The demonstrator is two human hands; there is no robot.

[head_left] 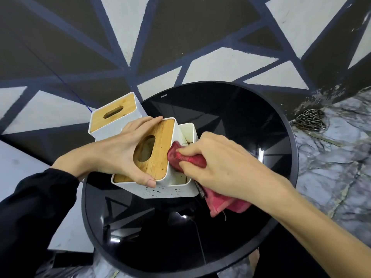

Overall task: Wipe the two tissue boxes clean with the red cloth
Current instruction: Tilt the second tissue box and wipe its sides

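Two white tissue boxes with wooden lids stand on a round black glass table point(230, 121). The far box point(114, 119) sits at the table's left edge, untouched. My left hand point(120, 149) grips the near box point(160, 157) across its wooden lid, thumb at the front corner; dark specks dot its front wall. This box has an open side compartment on its right. My right hand point(222, 165) holds the red cloth point(188, 159) and presses a bunched end into that compartment. The rest of the cloth hangs below my right palm.
A geometric painted wall of dark, white and blue triangles rises behind the table. A coiled metal chain point(310, 120) lies on the marbled floor at the right. The table's right half and front show only reflections.
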